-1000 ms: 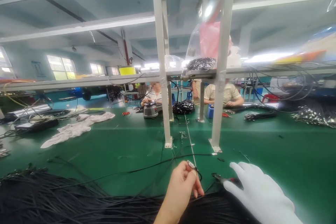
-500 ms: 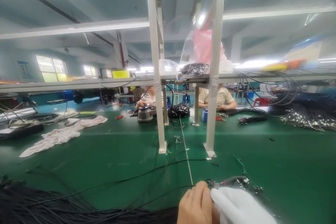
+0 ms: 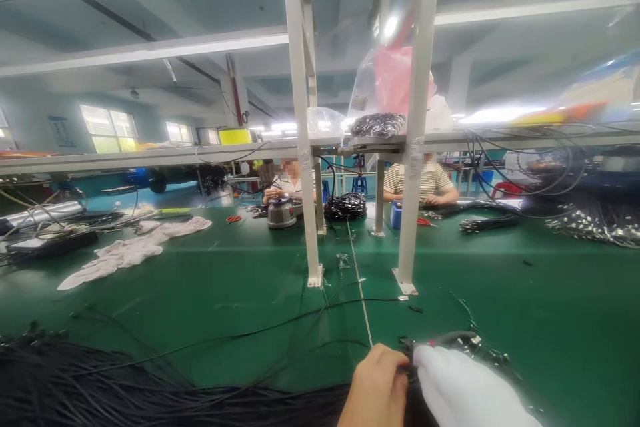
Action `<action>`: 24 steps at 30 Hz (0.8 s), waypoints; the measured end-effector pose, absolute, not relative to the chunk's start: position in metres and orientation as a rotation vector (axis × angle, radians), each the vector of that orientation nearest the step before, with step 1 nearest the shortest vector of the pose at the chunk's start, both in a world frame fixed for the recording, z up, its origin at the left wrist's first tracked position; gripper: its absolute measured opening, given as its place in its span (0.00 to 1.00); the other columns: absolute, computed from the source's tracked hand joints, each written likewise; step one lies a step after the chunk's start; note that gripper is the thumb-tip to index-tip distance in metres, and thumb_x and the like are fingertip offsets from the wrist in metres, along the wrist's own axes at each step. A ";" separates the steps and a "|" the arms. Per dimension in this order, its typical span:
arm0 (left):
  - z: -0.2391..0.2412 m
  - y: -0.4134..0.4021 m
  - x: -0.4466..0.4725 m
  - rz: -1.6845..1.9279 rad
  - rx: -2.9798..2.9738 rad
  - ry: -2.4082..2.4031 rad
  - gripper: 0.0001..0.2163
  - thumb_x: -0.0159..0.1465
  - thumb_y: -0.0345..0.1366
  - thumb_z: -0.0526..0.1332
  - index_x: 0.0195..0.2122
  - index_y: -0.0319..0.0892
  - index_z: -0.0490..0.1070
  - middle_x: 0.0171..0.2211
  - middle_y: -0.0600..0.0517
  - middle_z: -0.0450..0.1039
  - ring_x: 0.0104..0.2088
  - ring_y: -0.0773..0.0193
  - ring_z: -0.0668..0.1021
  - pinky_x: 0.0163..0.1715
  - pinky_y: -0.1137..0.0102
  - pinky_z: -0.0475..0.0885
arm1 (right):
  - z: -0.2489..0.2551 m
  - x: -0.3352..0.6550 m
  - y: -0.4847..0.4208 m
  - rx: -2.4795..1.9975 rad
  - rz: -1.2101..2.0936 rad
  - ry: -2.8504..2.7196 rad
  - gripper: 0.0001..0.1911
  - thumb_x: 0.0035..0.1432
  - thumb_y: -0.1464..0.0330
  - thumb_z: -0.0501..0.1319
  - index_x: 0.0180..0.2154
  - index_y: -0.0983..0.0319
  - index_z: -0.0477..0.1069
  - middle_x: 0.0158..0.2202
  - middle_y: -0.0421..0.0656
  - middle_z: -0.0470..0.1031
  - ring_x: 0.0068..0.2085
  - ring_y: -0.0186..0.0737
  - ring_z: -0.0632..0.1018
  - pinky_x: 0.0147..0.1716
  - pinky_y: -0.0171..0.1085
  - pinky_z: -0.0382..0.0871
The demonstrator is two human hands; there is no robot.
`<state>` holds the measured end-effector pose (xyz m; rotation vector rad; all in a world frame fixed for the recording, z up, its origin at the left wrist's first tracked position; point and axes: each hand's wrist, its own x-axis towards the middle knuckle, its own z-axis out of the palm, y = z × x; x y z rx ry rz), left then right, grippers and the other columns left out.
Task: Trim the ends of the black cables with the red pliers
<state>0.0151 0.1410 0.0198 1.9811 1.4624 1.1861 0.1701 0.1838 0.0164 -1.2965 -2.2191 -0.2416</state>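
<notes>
My bare left hand [image 3: 379, 387] sits at the bottom edge, its fingers curled against the right hand. My right hand [image 3: 465, 390] wears a white glove and is closed beside it. Between them runs a thin black cable [image 3: 300, 323] whose end I cannot make out. A small dark tool with red handles [image 3: 450, 339] pokes out just above the glove. A thick mass of black cables [image 3: 100, 390] lies along the near edge of the green table [image 3: 225, 280].
Two white frame posts [image 3: 307, 147] stand bolted to the table ahead. A white cloth [image 3: 130, 250] lies at left. Across the table two seated people work near a round grey device [image 3: 281, 212], a black cable coil [image 3: 345, 205] and bundled connectors [image 3: 595, 223].
My left hand pulled back toward me and met the gloved right hand; the connector end it pinched is now hidden between the hands. The gloved hand went from spread to closed.
</notes>
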 end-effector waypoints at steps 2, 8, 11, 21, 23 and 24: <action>0.023 0.140 0.014 1.247 1.871 1.505 0.13 0.61 0.23 0.52 0.38 0.40 0.76 0.37 0.43 0.76 0.38 0.56 0.78 0.42 0.64 0.72 | 0.011 0.165 0.184 -1.275 -0.266 -2.259 0.10 0.58 0.71 0.54 0.29 0.55 0.72 0.28 0.42 0.76 0.31 0.44 0.78 0.31 0.38 0.67; 0.021 0.140 0.018 1.388 1.798 1.528 0.12 0.65 0.29 0.52 0.38 0.40 0.76 0.36 0.44 0.74 0.36 0.57 0.77 0.39 0.65 0.71 | 0.008 0.162 0.178 -1.274 -0.363 -2.308 0.14 0.63 0.70 0.51 0.30 0.55 0.72 0.27 0.41 0.75 0.28 0.42 0.77 0.29 0.38 0.67; 0.026 0.139 0.015 1.293 1.814 1.542 0.14 0.65 0.27 0.51 0.38 0.40 0.78 0.36 0.44 0.74 0.37 0.57 0.77 0.40 0.65 0.71 | 0.010 0.163 0.176 -1.239 -0.436 -2.328 0.12 0.61 0.75 0.52 0.32 0.56 0.72 0.29 0.41 0.76 0.32 0.42 0.78 0.34 0.38 0.66; 0.030 0.135 0.009 1.431 2.147 1.746 0.13 0.61 0.21 0.55 0.31 0.42 0.78 0.31 0.49 0.79 0.30 0.62 0.79 0.30 0.72 0.71 | 0.002 0.164 0.192 -0.770 -1.040 -2.049 0.08 0.61 0.74 0.52 0.34 0.57 0.67 0.23 0.38 0.71 0.22 0.37 0.71 0.25 0.40 0.56; 0.024 0.136 0.010 1.519 2.408 1.839 0.14 0.62 0.21 0.53 0.30 0.41 0.75 0.30 0.50 0.78 0.26 0.62 0.78 0.25 0.72 0.70 | 0.000 0.161 0.192 -0.829 -1.000 -2.013 0.09 0.62 0.73 0.50 0.31 0.57 0.65 0.21 0.38 0.68 0.21 0.38 0.70 0.25 0.40 0.56; 0.023 0.137 0.011 1.565 2.513 1.877 0.14 0.63 0.21 0.52 0.29 0.41 0.74 0.28 0.50 0.78 0.25 0.62 0.77 0.24 0.71 0.69 | -0.001 0.161 0.191 -0.848 -0.970 -2.013 0.10 0.63 0.72 0.50 0.30 0.57 0.63 0.20 0.37 0.67 0.20 0.38 0.70 0.24 0.40 0.56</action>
